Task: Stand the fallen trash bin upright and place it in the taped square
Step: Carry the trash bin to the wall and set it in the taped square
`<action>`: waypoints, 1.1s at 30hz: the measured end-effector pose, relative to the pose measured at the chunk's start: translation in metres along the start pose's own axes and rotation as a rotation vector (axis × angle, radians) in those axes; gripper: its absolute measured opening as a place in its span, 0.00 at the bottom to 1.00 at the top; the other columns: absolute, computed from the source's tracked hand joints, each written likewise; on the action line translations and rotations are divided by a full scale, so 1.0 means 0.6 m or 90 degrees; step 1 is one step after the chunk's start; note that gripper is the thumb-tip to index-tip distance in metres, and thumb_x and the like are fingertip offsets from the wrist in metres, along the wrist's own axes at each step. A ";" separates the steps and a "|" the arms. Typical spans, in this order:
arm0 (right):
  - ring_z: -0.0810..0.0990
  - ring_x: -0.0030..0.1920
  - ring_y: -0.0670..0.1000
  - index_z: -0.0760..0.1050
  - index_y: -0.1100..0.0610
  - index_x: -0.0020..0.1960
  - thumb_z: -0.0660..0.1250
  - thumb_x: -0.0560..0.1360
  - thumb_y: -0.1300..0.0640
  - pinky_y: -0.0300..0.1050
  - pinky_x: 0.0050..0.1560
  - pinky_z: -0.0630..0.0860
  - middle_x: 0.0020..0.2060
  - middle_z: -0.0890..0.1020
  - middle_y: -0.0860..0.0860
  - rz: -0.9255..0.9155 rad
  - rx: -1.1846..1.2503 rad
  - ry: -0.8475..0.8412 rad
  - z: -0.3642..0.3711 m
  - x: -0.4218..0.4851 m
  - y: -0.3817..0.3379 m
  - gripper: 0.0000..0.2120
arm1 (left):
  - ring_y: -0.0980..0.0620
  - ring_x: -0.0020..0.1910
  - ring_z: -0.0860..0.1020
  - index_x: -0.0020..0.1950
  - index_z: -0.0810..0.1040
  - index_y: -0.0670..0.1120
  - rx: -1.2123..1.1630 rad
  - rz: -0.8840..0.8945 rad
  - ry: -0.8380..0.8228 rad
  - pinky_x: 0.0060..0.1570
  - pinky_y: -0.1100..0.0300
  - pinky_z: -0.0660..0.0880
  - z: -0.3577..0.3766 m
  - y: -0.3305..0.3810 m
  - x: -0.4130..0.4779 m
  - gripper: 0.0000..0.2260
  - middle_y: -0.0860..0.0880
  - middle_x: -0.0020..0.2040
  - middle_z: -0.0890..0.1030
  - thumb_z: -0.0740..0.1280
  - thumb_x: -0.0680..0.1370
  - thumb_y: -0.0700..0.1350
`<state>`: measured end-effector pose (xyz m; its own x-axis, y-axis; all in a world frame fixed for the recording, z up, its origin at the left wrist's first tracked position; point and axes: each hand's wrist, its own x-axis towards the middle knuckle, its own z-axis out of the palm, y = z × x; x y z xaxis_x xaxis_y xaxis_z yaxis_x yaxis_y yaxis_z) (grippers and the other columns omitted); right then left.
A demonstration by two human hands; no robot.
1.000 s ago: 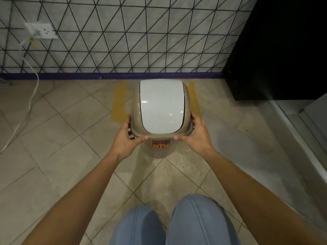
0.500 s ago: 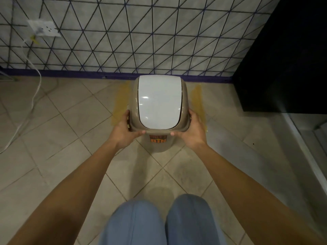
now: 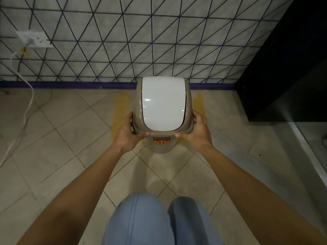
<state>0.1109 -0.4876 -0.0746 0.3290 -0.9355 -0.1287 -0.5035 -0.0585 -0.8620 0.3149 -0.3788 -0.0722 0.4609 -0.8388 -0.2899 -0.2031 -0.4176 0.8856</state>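
Head view, looking down. One trash bin (image 3: 161, 145), beige body w/ one white swing lid (image 3: 163, 103) and one orange label (image 3: 161, 140) reading "BIN" on the near face. Bin is upright, held between two hands, near the wall base. Two yellow tape strips show on the floor (image 3: 62, 138): left tape strip (image 3: 120, 114) and right tape strip (image 3: 200, 105), one on either side of the bin; near and far edges of the square are hidden or too faint to tell. Whether the bin's base touches the floor cannot be told.

Two bare forearms reach forward from the lower corners, approx. symmetric. Left hand (image 3: 126, 137): palm against the bin's left rim, thumb lying along the near rim edge, fingers wrapped around the side & mostly hidden. Right hand (image 3: 196, 132): mirrored pose, thumb on the near rim edge, fingers curled around the right side; fingertips out of sight. Both hands grip the rim just below the lid, apart from each other, w/ the label between the thumbs.

Two knees in blue jeans (image 3: 141, 221) at bottom centre. One wall outlet (image 3: 35, 39) at upper left, w/ one white cable (image 3: 28, 103) running down to the floor. One dark cabinet (image 3: 290, 71) at right. Tiled wall (image 3: 159, 41) w/ triangular line pattern; one purple baseboard (image 3: 70, 85).
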 end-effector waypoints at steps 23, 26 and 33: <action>0.66 0.68 0.52 0.59 0.52 0.72 0.81 0.57 0.55 0.46 0.65 0.65 0.67 0.66 0.51 -0.056 -0.073 0.022 -0.018 0.179 -0.015 0.50 | 0.53 0.61 0.71 0.75 0.53 0.50 0.021 0.130 0.001 0.53 0.68 0.73 0.010 0.033 0.178 0.41 0.52 0.68 0.68 0.74 0.70 0.47; 0.58 0.71 0.52 0.54 0.51 0.74 0.81 0.57 0.52 0.44 0.64 0.58 0.69 0.62 0.52 -0.101 -0.100 0.052 -0.016 0.180 -0.015 0.53 | 0.50 0.66 0.68 0.74 0.56 0.51 0.099 0.175 0.097 0.62 0.52 0.71 0.013 0.032 0.175 0.42 0.49 0.71 0.65 0.75 0.67 0.53; 0.59 0.70 0.51 0.53 0.54 0.74 0.81 0.58 0.55 0.45 0.67 0.61 0.69 0.61 0.53 -0.180 -0.105 0.045 -0.011 0.179 -0.025 0.53 | 0.64 0.59 0.64 0.73 0.58 0.53 0.126 0.300 0.179 0.52 0.78 0.63 0.028 0.042 0.167 0.42 0.57 0.61 0.64 0.77 0.65 0.53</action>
<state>0.1483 -0.5898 -0.0722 0.4212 -0.8955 0.1438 -0.5245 -0.3698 -0.7669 0.3415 -0.4791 -0.0847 0.4879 -0.8363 0.2502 -0.5874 -0.1026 0.8028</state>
